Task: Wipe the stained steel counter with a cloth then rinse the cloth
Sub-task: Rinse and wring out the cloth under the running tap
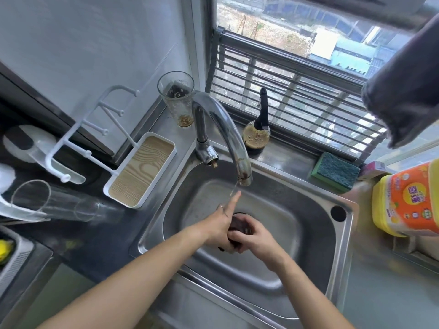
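Two bare hands meet low over the basin of a steel sink (342, 257), with a dark, wadded cloth (238, 227) squeezed between them, just above the drain. The left hand (219, 227) cups the cloth from the left with its lower fingers curled under it, while its index finger (234, 200) points straight up toward the spout. The right hand (255, 236) grips the cloth from the right, fingers wrapped over its top. A thin stream of water (234, 189) falls from the curved faucet (228, 129) beside that raised fingertip. A green sponge (336, 173) lies behind the sink, near an orange-and-yellow detergent bottle (408, 200).
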The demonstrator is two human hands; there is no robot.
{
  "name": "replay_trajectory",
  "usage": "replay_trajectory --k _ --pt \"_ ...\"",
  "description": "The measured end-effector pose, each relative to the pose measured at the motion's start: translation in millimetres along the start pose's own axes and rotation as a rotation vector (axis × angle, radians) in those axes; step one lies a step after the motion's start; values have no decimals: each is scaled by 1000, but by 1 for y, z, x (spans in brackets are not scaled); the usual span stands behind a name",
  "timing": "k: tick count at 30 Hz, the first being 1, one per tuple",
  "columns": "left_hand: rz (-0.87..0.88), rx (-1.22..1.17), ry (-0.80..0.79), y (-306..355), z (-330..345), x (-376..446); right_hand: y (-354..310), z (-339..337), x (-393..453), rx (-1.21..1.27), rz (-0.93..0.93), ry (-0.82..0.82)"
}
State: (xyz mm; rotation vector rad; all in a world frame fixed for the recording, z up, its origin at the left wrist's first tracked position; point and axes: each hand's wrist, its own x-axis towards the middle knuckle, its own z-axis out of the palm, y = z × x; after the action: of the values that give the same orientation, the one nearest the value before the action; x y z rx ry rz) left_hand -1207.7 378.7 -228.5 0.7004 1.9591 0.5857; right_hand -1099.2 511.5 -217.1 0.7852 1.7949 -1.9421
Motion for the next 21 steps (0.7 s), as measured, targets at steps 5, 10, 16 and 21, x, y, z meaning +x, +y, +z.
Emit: replay_trajectory --k 5,10,16,21 --pt "-41 -193 -199 -6 -13 -3 9 6 -4 113 -144 96" --pt "-46 158 -77 -4 -20 -3 17 18 -4 258 -106 154" --pt "645 516 357 -4 -30 -5 4 -14 7 777 177 -177" --pt "916 531 477 5 -25 -2 -1 -11 15 794 359 -751"
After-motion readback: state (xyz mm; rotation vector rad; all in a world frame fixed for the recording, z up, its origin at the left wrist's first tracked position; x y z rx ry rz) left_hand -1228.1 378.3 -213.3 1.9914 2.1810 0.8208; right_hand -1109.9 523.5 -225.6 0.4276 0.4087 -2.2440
